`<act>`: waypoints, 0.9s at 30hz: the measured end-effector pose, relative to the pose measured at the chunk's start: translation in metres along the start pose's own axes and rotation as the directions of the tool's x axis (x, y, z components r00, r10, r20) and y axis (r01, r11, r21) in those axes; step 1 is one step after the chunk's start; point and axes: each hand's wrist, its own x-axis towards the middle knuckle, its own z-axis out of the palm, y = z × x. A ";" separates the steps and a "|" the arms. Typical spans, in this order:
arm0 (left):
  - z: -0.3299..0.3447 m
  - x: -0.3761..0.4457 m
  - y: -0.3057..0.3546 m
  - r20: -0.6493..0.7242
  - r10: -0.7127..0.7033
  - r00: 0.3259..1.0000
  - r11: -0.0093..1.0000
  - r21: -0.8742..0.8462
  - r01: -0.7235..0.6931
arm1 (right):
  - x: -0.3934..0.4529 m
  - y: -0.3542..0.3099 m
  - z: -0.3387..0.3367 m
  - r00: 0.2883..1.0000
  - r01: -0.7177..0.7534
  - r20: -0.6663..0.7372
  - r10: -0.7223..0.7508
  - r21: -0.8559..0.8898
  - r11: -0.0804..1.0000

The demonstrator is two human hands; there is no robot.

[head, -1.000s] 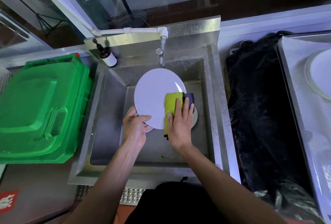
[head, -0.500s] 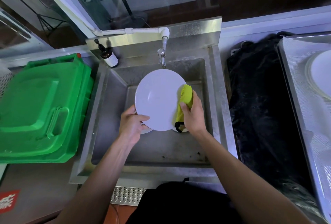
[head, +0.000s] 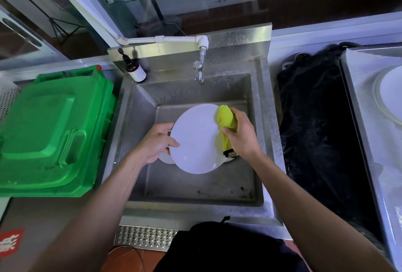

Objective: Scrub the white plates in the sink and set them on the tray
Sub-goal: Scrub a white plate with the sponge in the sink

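Two hands on one white plate [head: 195,139] held over the steel sink [head: 256,141]: left hand [head: 157,141] pinches its left rim, right hand [head: 241,133] squeezes a yellow-green sponge [head: 226,123] against the right edge. Plate looks clean and glossy. More plates [head: 166,159] peek out underneath. Off right, a tray [head: 356,102] has another plate [head: 391,89]. Green bin [head: 52,128] left, soap bottle [head: 136,70] by the tap [head: 200,71].

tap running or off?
Off, as far as visible: no stream falls from the tap into the sink.
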 end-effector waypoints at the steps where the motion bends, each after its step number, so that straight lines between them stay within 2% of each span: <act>1: 0.000 0.001 0.002 0.012 0.007 1.000 0.999 0.033 -0.007 | 0.000 -0.001 0.000 1.000 0.025 0.008 -0.025 -0.016 1.000; 11: -0.004 0.014 0.018 0.098 0.145 0.984 0.962 0.218 -0.164 | -0.005 -0.005 -0.012 0.992 0.124 -0.012 -0.125 -0.066 0.990; 18: 0.009 0.018 0.032 0.245 0.188 0.951 0.927 0.276 -0.254 | 0.001 -0.023 -0.012 0.934 0.355 0.036 -0.356 -0.227 0.907; 22: 0.015 0.020 0.027 0.168 0.218 0.961 0.889 0.372 -0.266 | -0.005 -0.022 -0.009 0.932 0.340 -0.034 -0.361 -0.262 0.903; 27: 0.027 0.027 0.013 -0.035 0.305 0.952 0.880 0.393 -0.267 | -0.008 -0.023 -0.013 0.913 0.322 -0.151 -0.378 -0.302 0.897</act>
